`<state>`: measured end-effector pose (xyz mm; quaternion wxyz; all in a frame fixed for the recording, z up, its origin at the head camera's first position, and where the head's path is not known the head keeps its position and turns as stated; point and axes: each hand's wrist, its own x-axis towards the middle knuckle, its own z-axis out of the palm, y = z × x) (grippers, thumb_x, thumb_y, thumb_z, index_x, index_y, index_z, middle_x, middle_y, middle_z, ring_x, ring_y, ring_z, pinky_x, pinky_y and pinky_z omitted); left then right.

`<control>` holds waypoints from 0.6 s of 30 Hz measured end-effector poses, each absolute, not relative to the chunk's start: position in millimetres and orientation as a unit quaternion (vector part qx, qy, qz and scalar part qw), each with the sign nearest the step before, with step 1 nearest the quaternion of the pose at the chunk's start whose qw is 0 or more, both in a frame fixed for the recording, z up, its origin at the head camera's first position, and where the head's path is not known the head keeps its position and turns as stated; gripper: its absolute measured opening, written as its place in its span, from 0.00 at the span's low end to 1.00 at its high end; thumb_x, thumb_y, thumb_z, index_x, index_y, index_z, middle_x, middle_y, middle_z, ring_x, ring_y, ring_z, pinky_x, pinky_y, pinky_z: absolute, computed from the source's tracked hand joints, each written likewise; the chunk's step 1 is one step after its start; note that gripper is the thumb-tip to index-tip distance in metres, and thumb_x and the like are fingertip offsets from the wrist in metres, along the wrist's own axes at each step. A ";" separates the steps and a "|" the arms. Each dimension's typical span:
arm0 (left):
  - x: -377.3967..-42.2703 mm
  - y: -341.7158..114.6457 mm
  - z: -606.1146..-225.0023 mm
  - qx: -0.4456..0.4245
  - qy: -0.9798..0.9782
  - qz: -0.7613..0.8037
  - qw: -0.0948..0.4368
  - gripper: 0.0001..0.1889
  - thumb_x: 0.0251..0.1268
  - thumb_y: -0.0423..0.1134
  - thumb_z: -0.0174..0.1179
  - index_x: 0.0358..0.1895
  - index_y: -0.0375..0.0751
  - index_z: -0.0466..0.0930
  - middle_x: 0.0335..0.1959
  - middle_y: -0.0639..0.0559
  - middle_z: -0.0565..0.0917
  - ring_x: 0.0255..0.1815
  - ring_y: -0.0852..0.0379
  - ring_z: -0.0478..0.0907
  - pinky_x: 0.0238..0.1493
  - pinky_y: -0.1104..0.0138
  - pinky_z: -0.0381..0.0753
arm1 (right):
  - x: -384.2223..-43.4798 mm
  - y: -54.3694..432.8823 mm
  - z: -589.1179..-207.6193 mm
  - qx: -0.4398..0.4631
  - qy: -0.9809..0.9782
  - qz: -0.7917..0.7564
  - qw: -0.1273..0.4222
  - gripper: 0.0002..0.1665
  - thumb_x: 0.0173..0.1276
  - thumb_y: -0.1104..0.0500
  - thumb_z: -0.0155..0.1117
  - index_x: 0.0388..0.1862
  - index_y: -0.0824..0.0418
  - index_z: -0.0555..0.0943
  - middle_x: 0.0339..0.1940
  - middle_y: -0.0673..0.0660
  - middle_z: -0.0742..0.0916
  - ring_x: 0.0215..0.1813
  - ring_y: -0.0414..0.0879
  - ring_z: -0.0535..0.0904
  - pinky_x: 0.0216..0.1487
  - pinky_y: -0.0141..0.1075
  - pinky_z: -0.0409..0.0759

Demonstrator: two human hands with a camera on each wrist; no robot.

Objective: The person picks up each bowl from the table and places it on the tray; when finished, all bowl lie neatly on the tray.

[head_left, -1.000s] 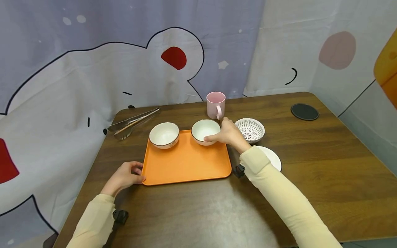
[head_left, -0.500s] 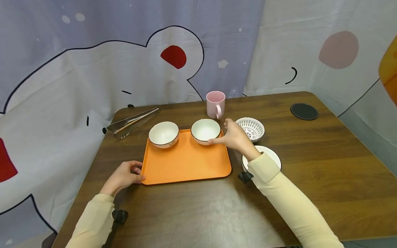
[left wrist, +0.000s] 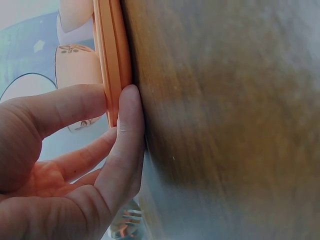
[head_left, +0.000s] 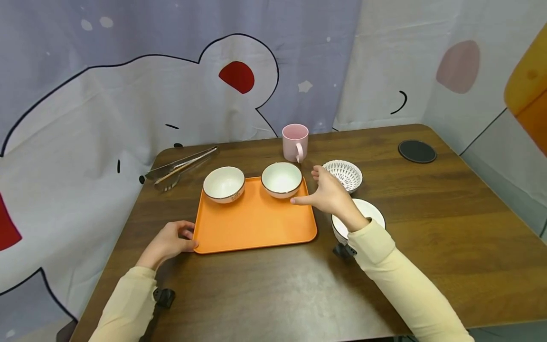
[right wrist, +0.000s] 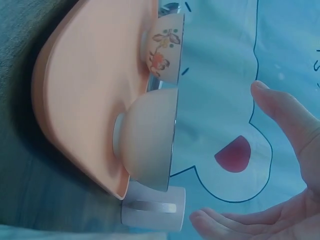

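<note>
In the head view my left hand [head_left: 170,243] pinches the near left corner of an orange tray [head_left: 255,225]. The left wrist view shows its thumb on one side of the tray rim [left wrist: 114,55] and a finger on the other. Two white bowls stand on the tray along its far side, a left bowl [head_left: 224,184] and a right bowl [head_left: 281,179]. My right hand [head_left: 331,192] is just right of the right bowl, thumb and fingers spread apart, holding nothing. In the right wrist view a gap shows between this hand and the right bowl [right wrist: 149,140].
Behind the tray stands a pink mug [head_left: 295,142]. To the right are a white openwork basket [head_left: 348,175] and another white bowl [head_left: 368,209], partly hidden by my right arm. Tongs and other utensils [head_left: 183,166] lie at the back left. A black round coaster [head_left: 417,151] lies far right.
My right hand has let go of the right bowl and drawn back to the right and towards me, its fingers spreading. The bowl stays on the tray. My left hand keeps its place.
</note>
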<state>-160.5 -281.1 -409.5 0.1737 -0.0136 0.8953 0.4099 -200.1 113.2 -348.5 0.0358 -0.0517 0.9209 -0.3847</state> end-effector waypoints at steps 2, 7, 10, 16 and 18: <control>-160.3 -281.0 -409.8 -0.016 0.893 0.414 0.174 0.30 0.56 0.28 0.67 0.62 0.21 0.67 0.38 0.41 0.77 0.33 0.56 0.77 0.36 0.67 0.82 | -197.7 114.9 -348.0 -0.050 0.923 -0.380 0.035 0.68 0.44 0.43 0.82 0.74 0.70 0.56 0.72 0.65 0.71 0.72 0.57 0.68 0.70 0.51 0.65; -159.6 -280.6 -409.8 -0.018 0.890 0.420 0.175 0.30 0.56 0.27 0.66 0.62 0.21 0.66 0.39 0.40 0.76 0.33 0.56 0.77 0.37 0.66 0.83 | -191.0 121.7 -349.0 -0.046 0.922 -0.383 0.035 0.70 0.44 0.42 0.81 0.76 0.70 0.53 0.72 0.65 0.70 0.72 0.56 0.68 0.70 0.51 0.65; -159.3 -280.7 -409.3 -0.015 0.890 0.421 0.175 0.30 0.56 0.27 0.67 0.62 0.20 0.66 0.39 0.40 0.77 0.33 0.56 0.77 0.37 0.66 0.83 | -186.6 126.6 -350.1 -0.045 0.924 -0.380 0.029 0.68 0.44 0.43 0.82 0.75 0.70 0.55 0.72 0.65 0.70 0.72 0.57 0.69 0.71 0.50 0.64; -159.2 -280.6 -407.1 -0.015 0.890 0.420 0.176 0.31 0.56 0.28 0.67 0.62 0.21 0.66 0.38 0.40 0.77 0.33 0.55 0.77 0.36 0.66 0.81 | -178.1 136.1 -352.1 -0.047 0.929 -0.367 0.024 0.65 0.45 0.44 0.81 0.74 0.70 0.58 0.72 0.66 0.70 0.70 0.58 0.70 0.70 0.51 0.64; -159.2 -280.6 -406.5 -0.017 0.891 0.417 0.176 0.31 0.56 0.29 0.67 0.62 0.21 0.66 0.38 0.40 0.77 0.33 0.55 0.76 0.36 0.66 0.80 | -175.2 139.4 -352.6 -0.049 0.929 -0.367 0.023 0.65 0.45 0.44 0.81 0.74 0.71 0.58 0.72 0.67 0.70 0.70 0.59 0.71 0.70 0.51 0.64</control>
